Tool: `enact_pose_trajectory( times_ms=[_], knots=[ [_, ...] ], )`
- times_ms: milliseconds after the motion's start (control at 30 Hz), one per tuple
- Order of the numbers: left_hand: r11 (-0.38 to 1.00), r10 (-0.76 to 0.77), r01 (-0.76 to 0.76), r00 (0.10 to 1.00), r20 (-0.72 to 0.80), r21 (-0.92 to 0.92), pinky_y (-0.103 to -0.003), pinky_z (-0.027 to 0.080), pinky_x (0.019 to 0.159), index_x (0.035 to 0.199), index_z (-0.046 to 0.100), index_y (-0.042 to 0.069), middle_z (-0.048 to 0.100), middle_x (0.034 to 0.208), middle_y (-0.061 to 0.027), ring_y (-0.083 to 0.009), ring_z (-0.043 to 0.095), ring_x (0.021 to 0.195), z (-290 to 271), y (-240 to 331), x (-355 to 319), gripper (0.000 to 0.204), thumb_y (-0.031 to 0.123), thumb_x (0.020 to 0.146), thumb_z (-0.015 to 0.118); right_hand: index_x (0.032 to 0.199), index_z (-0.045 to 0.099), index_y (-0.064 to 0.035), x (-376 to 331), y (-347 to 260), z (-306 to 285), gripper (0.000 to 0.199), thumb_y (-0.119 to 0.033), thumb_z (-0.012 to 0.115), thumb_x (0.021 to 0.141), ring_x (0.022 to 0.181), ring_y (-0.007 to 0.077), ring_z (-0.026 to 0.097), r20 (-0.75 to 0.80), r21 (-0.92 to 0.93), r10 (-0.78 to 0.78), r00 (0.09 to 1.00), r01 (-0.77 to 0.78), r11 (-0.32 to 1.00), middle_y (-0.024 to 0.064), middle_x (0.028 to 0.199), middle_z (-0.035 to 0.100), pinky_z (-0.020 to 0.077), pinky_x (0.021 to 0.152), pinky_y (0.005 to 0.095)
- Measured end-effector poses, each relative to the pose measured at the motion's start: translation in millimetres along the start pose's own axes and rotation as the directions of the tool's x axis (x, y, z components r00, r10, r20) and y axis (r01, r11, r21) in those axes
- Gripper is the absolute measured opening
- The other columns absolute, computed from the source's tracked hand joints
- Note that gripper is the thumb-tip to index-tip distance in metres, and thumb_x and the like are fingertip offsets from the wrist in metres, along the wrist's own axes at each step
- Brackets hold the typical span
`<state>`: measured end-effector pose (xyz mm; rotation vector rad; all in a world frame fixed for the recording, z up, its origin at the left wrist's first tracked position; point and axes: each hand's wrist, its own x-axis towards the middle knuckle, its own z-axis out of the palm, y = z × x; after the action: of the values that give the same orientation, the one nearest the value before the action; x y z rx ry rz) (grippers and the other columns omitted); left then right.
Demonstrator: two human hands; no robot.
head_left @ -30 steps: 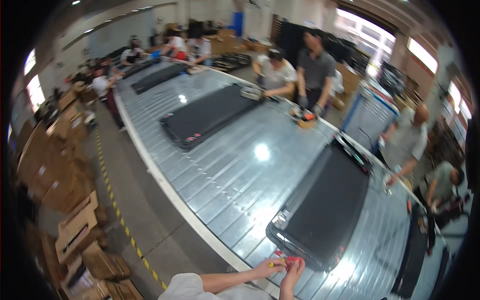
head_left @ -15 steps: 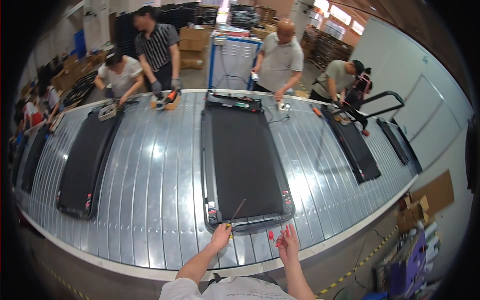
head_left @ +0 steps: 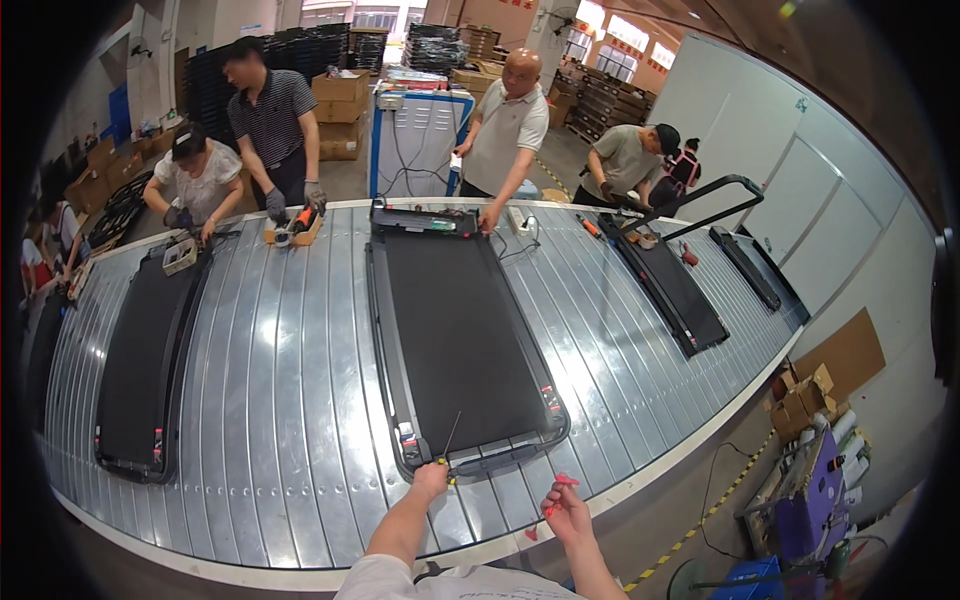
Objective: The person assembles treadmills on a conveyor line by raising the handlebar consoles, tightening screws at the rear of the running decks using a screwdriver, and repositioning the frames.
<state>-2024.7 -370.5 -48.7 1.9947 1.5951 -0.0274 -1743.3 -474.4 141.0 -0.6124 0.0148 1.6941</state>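
Note:
A flat black treadmill (head_left: 455, 330) lies lengthwise on the ribbed metal conveyor (head_left: 290, 400), its near end right in front of me. My left hand (head_left: 430, 482) is closed around a thin tool with a yellow grip (head_left: 449, 440). The tool's dark shaft points up onto the treadmill's near end frame. My right hand (head_left: 566, 508) hovers over the conveyor's front edge, just right of the treadmill's near corner, fingers apart. Small red spots show at its fingertips, and I cannot tell whether it holds anything.
A second black treadmill (head_left: 145, 360) lies to the left and a third (head_left: 668, 285) to the right. Several people work along the far side, by a blue-framed cart (head_left: 415, 140). Cardboard boxes (head_left: 805, 395) and a purple machine (head_left: 815, 490) stand at lower right.
My view has swung right from the left stretch of the conveyor until the middle treadmill lies straight ahead. My hands have separated, and the left one now has its tool at the treadmill's near end.

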Motion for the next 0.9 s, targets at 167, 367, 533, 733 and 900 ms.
enact_pose_trajectory(
  times_ms=[167, 367, 533, 733, 900],
  knots=[
    [0.999, -0.032, 0.034, 0.998, -0.056, 0.033, -0.043, 0.053, 0.076, 0.095, 0.066, 0.01, 0.066, 0.094, -0.0136, -0.0314, 0.064, 0.09, 15.5, 17.0, -0.7, 0.02, 0.015, 0.078, 0.057, 0.112, 0.057, -0.0093, -34.9, -3.5, -18.7, 0.022, -0.013, 0.055, 0.09, 0.075, 0.0152, 0.058, -0.041, -0.104, -0.037, 0.999, 0.032, 0.994, 0.0032, 0.088, 0.061, 0.0473, 0.067, 0.0298],
    [0.995, -0.023, 0.039, 0.986, -0.166, 0.094, -0.042, 0.053, 0.075, 0.088, 0.068, 0.007, 0.067, 0.092, -0.015, -0.0315, 0.065, 0.089, -16.0, 36.9, -47.5, 0.017, 0.011, 0.078, 0.054, 0.11, 0.056, -0.0061, -89.5, -9.2, -66.5, 0.02, -0.013, 0.052, 0.091, 0.073, 0.0163, 0.059, -0.074, -0.222, -0.003, 0.997, -0.013, 0.975, 0.0042, 0.085, 0.061, 0.0492, 0.066, 0.031],
    [0.986, -0.014, 0.048, 0.978, -0.209, 0.158, -0.041, 0.053, 0.074, 0.09, 0.069, 0.008, 0.068, 0.091, -0.0133, -0.0302, 0.066, 0.088, -27.1, 55.5, -112.0, 0.018, 0.011, 0.076, 0.058, 0.108, 0.056, -0.0032, -125.4, 5.5, -122.0, 0.02, -0.011, 0.053, 0.09, 0.081, 0.0194, 0.06, -0.042, -0.432, 0.069, 0.997, -0.081, 0.898, 0.0079, 0.092, 0.062, 0.0513, 0.069, 0.032],
    [0.978, 0.057, -0.023, 0.986, -0.158, 0.208, -0.044, 0.052, 0.068, 0.085, 0.066, 0.009, 0.066, 0.081, -0.0139, -0.033, 0.065, 0.082, 1.2, 83.1, -211.8, 0.016, 0.018, 0.073, 0.06, 0.107, 0.056, -0.0036, -117.5, 19.8, -174.1, 0.021, -0.009, 0.057, 0.086, 0.098, 0.0224, 0.06, 0.02, -0.4, 0.064, 0.998, -0.05, 0.915, 0.0093, 0.105, 0.062, 0.0507, 0.08, 0.0384],
    [0.987, 0.058, -0.051, 0.997, -0.043, 0.151, -0.047, 0.052, 0.067, 0.089, 0.066, 0.01, 0.066, 0.081, -0.0155, -0.0347, 0.064, 0.079, 20.6, 108.1, -289.9, 0.019, 0.021, 0.074, 0.061, 0.103, 0.058, -0.0034, -138.8, 30.2, -179.3, 0.019, -0.004, 0.058, 0.084, 0.089, 0.0217, 0.06, 0.03, -0.324, 0.015, 0.999, -0.005, 0.946, 0.0098, 0.096, 0.063, 0.0508, 0.081, 0.0422]
  ],
)
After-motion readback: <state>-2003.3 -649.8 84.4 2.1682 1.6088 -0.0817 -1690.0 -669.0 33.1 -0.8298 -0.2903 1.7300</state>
